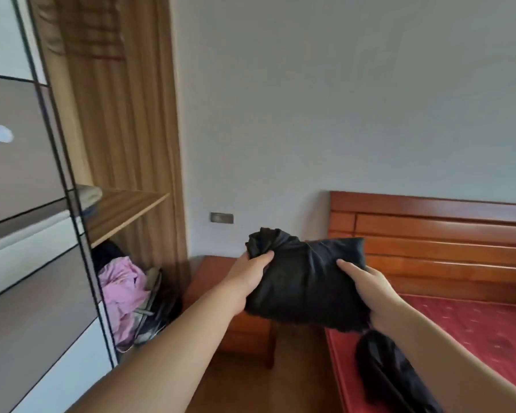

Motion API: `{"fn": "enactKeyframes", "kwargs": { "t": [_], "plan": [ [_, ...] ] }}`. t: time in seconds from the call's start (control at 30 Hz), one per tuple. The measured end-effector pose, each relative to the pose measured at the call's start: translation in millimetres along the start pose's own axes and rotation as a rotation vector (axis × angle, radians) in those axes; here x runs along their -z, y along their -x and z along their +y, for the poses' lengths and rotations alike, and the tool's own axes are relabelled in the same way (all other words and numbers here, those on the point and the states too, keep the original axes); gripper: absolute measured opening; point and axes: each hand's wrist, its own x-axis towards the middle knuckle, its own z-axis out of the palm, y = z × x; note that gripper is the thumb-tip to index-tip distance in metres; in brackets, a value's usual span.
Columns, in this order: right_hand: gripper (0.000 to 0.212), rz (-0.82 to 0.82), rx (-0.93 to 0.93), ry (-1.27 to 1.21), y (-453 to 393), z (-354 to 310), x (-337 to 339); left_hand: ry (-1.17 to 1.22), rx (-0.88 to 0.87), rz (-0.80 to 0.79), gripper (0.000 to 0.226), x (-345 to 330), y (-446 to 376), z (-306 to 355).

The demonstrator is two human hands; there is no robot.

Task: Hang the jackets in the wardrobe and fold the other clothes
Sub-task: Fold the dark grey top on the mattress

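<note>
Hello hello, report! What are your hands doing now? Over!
Left hand and right hand both gripping folded black garment. Held in the air beside the wardrobe shelf. Nothing in between. Over.

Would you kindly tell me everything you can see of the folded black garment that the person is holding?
The folded black garment is a compact, roughly rectangular bundle of thin, slightly shiny dark fabric, creased, with a bunched, twisted lump at its upper left corner. It is held up in the air, in front of the pale wall, above the edge of the red bed and the wooden nightstand. The left hand grips its left side, thumb on top, and the right hand grips its right side. What kind of garment it is cannot be told.
</note>
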Motion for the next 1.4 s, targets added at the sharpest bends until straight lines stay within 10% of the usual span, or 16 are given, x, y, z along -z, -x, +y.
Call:
{"fn": "enactKeyframes", "kwargs": {
  "t": [0.33, 0.97, 1.4],
  "plan": [
    [0.039, -0.366, -0.088, 0.050, -86, 5, -261, 0.105, 0.022, 0.479, 0.050, 231, -56, 9],
    [0.009, -0.792, -0.054, 0.022, -370, -29, -513, 0.196, 0.009, 1.004, 0.042, 362, -305, 53],
    [0.030, -0.908, -0.005, 0.232, -486, -27, -706, 0.212, 0.042, 1.045, 0.062, 502, -425, 67]
  ]
}}
